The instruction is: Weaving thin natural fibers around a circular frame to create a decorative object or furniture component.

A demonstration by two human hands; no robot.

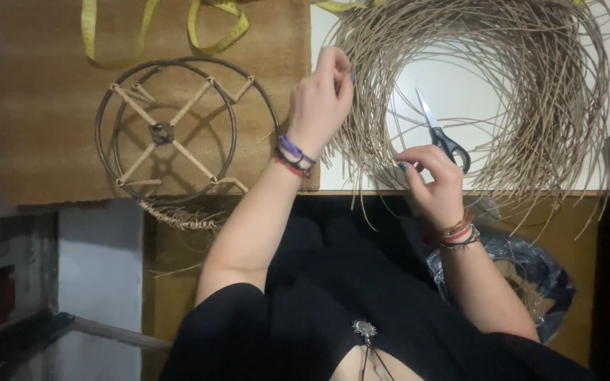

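Pinching rattan strands (531, 106) between fingers (339, 67)

Item count: one round dark metal wire frame (171, 134) with cane-wrapped spokes; one coil of thin tan rattan strands (524, 106); one pair of grey-handled steel scissors (440, 134); one yellow flexible measuring tape (206, 28); one brown woven mat (44, 106).

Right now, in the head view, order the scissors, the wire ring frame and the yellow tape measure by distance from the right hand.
1. scissors, just above the right hand.
2. wire ring frame, far left on the mat.
3. yellow tape measure, upper left, farthest.
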